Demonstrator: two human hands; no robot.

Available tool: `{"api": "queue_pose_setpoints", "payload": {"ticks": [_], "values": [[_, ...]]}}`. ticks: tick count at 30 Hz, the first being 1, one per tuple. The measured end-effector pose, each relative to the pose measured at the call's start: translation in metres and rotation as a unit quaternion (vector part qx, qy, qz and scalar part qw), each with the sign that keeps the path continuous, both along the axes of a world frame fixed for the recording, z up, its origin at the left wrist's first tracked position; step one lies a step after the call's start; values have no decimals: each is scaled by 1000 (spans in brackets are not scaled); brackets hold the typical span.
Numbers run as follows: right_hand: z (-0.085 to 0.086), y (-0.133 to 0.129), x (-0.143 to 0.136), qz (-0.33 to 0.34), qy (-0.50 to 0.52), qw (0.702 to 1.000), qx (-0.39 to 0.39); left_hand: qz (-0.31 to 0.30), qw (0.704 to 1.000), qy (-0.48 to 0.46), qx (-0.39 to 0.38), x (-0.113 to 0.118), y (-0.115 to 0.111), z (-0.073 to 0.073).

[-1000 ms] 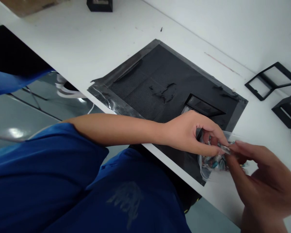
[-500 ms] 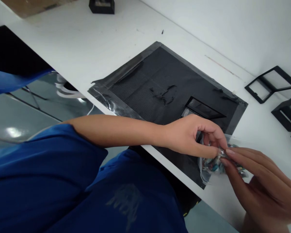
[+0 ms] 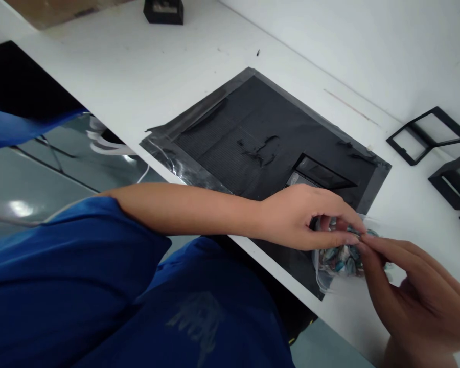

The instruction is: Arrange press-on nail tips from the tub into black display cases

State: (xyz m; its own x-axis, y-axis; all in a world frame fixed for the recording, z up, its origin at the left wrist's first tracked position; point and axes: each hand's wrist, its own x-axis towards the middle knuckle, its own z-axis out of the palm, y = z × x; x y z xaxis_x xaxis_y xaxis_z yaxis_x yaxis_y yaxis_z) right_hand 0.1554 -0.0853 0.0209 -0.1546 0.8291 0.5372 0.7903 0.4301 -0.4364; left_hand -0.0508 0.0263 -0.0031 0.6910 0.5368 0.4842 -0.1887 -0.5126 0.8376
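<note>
Over a clear container (image 3: 324,282) of small blue, white and brownish pieces, my two hands meet fingertip to fingertip. My left hand (image 3: 314,217) reaches in from the left, thumb and forefinger pinched together. From the lower right comes my right hand (image 3: 417,286), its thumb and fingers also pinched at the same spot. Whatever lies between the fingertips is too small to make out. Behind my left hand, a black frame with a clear pane (image 3: 324,172) stands open on the black mat (image 3: 222,143), partly covered by that hand.
On the white table (image 3: 118,66), an open black frame (image 3: 410,143) and a black box-like holder (image 3: 454,181) stand at the right. Another black holder (image 3: 163,11) is at the top. Dark scraps lie on the mat. A chair stands beyond the left edge.
My fingertips have shifted slightly right. The clear, crinkled item seen between them is no longer distinguishable, and more of the pieces in the container show.
</note>
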Motion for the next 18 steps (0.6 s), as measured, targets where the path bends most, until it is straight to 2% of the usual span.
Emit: {"api": "queue_pose_setpoints", "payload": {"ticks": [6,9,12,15,18], "values": [[2,-1,1,48,61,997,-6,-4,994,-38,102,0,5,-1],[4,0,3,59,79,995,-20,32,988,-51,141,0,9,2],[5,5,9,30,39,995,-84,91,975,-106,175,-4,12,9],[2,16,20,-3,-37,985,-166,140,965,-145,166,-10,15,19],[-3,24,35,-31,-62,977,-200,160,964,-151,152,-17,18,26]]}}
